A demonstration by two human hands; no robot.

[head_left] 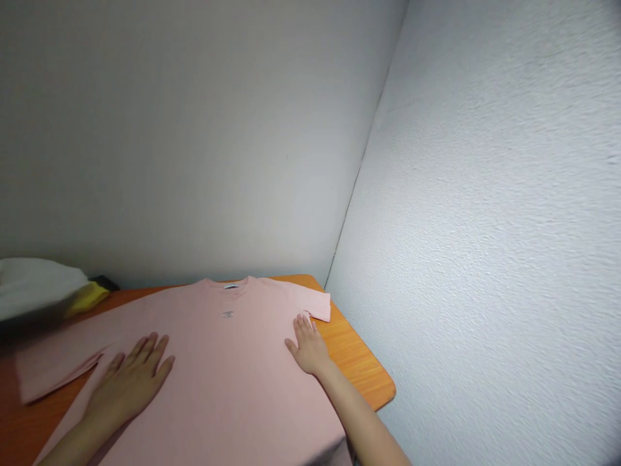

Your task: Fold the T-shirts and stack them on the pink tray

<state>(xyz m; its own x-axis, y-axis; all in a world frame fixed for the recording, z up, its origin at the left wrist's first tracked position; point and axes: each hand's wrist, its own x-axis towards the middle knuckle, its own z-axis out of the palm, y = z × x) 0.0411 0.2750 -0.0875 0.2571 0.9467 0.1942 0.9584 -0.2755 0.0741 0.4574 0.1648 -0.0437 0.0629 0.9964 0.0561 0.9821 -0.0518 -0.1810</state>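
Observation:
A pink T-shirt lies spread flat on an orange wooden table, collar toward the far wall, both short sleeves out to the sides. My left hand rests palm down on the shirt's left side, fingers spread, near the left sleeve. My right hand lies flat on the right side of the shirt, just below the right sleeve. Neither hand grips the fabric.
A pile of folded white and yellow cloth sits at the table's far left. Grey walls meet in a corner right behind the table. The table's rounded right corner sits close to the right wall.

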